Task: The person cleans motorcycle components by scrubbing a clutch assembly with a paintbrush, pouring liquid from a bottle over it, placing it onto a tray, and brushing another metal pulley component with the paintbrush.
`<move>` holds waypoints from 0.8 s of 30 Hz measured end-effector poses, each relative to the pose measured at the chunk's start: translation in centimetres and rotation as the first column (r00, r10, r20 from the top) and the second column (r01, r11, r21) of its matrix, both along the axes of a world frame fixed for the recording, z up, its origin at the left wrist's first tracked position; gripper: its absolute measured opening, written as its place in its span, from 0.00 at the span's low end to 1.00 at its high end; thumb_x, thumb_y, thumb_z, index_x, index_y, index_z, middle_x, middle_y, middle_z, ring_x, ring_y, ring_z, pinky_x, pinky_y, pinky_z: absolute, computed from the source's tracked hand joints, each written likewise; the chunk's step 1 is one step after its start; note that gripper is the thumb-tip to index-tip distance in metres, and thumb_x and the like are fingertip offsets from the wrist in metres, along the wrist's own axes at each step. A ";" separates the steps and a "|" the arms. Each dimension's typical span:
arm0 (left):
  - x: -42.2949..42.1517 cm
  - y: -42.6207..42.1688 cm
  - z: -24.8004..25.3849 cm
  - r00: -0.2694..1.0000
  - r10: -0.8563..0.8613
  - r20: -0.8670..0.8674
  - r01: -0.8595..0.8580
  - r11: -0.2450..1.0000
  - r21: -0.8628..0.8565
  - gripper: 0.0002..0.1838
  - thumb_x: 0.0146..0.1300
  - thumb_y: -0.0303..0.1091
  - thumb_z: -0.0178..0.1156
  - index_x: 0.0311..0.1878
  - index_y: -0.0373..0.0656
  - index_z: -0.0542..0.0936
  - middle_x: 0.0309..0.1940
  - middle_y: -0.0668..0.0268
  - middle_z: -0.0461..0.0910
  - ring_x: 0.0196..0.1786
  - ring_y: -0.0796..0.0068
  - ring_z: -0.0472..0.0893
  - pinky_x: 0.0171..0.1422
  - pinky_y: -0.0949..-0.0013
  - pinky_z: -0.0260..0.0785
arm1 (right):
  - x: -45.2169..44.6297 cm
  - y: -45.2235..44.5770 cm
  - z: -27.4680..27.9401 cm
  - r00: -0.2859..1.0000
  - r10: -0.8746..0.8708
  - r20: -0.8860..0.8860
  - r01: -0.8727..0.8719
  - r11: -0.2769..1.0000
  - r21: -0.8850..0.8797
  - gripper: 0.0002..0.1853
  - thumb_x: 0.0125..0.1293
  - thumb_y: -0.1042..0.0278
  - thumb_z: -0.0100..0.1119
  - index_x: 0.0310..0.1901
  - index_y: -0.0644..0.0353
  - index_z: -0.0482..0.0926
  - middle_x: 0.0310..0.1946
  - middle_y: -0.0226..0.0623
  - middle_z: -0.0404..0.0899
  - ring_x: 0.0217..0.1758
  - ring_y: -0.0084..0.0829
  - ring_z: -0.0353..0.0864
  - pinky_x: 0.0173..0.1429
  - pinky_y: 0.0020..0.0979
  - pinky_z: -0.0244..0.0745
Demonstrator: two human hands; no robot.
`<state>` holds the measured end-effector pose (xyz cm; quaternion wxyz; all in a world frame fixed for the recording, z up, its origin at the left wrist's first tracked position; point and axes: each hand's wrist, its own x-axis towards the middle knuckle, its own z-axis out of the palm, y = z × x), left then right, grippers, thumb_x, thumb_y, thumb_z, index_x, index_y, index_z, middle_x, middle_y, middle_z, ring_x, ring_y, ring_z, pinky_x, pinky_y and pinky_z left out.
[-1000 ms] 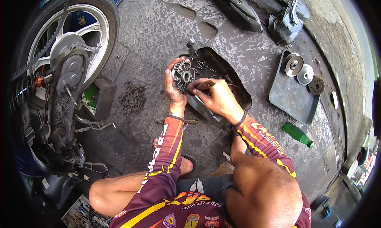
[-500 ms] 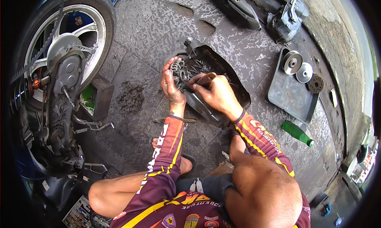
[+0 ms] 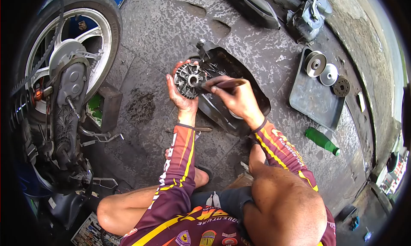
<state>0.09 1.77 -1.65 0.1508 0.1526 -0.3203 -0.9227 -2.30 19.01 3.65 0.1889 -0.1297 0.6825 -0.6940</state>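
Note:
My left hand [image 3: 181,98] is wrapped around the rim of a finned metal pulley disc [image 3: 184,84], its ribbed face and central hole turned up. In my right hand [image 3: 240,99] is a brush with a brown handle [image 3: 233,83], and its dark tip meets the disc near the hole. Both hands are above the left side of a black plastic tub [image 3: 252,85], where dark wet residue shows. A slim light-coloured tool lies partly inside the tub, below my right hand.
On the right, a grey tray [image 3: 306,101] bears several round metal parts [image 3: 316,63]. A green bottle [image 3: 322,141] lies near it. To the left stands a scooter wheel [image 3: 99,30] with its exposed drive case [image 3: 70,81]. An engine cover [image 3: 309,17] rests at upper right.
My left hand has tilted the pulley disc so its finned face now points upward toward me. The brush in my right hand has swung to a flatter angle against it.

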 end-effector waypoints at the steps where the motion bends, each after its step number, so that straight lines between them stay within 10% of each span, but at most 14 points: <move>1: -0.2 0.2 -0.1 1.000 -0.005 -0.007 0.005 1.000 0.004 0.32 0.76 0.61 0.40 0.63 0.42 0.72 0.60 0.55 0.76 0.64 0.52 0.77 0.60 0.42 0.76 | -0.1 -0.2 0.1 0.983 0.036 -0.179 -0.009 0.989 0.150 0.08 0.61 0.77 0.64 0.43 0.65 0.84 0.37 0.44 0.87 0.39 0.40 0.89 0.45 0.34 0.82; 4: 0.1 0.6 -0.7 0.998 0.017 0.061 -0.010 0.994 -0.107 0.32 0.76 0.62 0.40 0.65 0.43 0.72 0.61 0.55 0.75 0.64 0.49 0.76 0.60 0.40 0.76 | -0.9 -0.2 0.7 0.987 0.105 -0.121 -0.070 0.961 0.268 0.09 0.64 0.79 0.63 0.45 0.65 0.85 0.39 0.43 0.88 0.41 0.27 0.88 0.49 0.29 0.81; 6: 0.4 0.4 -0.9 0.999 -0.020 0.037 0.026 0.987 -0.160 0.31 0.76 0.61 0.41 0.64 0.43 0.72 0.62 0.55 0.75 0.64 0.51 0.76 0.60 0.42 0.77 | -0.2 -0.3 1.5 0.961 0.052 -0.270 -0.010 0.988 0.155 0.08 0.60 0.75 0.64 0.42 0.63 0.85 0.35 0.47 0.86 0.40 0.43 0.89 0.45 0.34 0.82; 16: 0.0 0.3 -0.7 0.998 0.030 0.057 -0.023 0.992 -0.124 0.30 0.77 0.59 0.42 0.63 0.42 0.72 0.60 0.55 0.76 0.64 0.52 0.77 0.59 0.43 0.78 | -2.5 1.5 -6.9 0.946 0.054 -0.320 0.135 0.832 0.538 0.10 0.62 0.72 0.64 0.45 0.61 0.84 0.37 0.51 0.85 0.43 0.49 0.86 0.48 0.41 0.80; 23: -0.1 1.0 -0.8 0.998 0.004 0.057 0.010 0.970 -0.244 0.28 0.78 0.56 0.41 0.62 0.40 0.73 0.59 0.55 0.77 0.62 0.56 0.78 0.68 0.54 0.72 | -1.6 0.0 -0.8 0.985 -0.149 -0.091 0.158 0.983 0.095 0.09 0.62 0.70 0.65 0.42 0.64 0.86 0.36 0.42 0.88 0.38 0.38 0.88 0.46 0.33 0.80; 24: -0.1 1.5 -0.7 0.994 0.039 0.102 -0.012 0.967 -0.255 0.28 0.78 0.54 0.42 0.62 0.38 0.73 0.58 0.55 0.77 0.61 0.57 0.78 0.71 0.57 0.68 | -1.7 -0.3 -1.2 0.992 -0.100 -0.082 0.118 0.959 0.256 0.08 0.61 0.70 0.65 0.38 0.67 0.85 0.37 0.41 0.88 0.36 0.38 0.88 0.45 0.33 0.79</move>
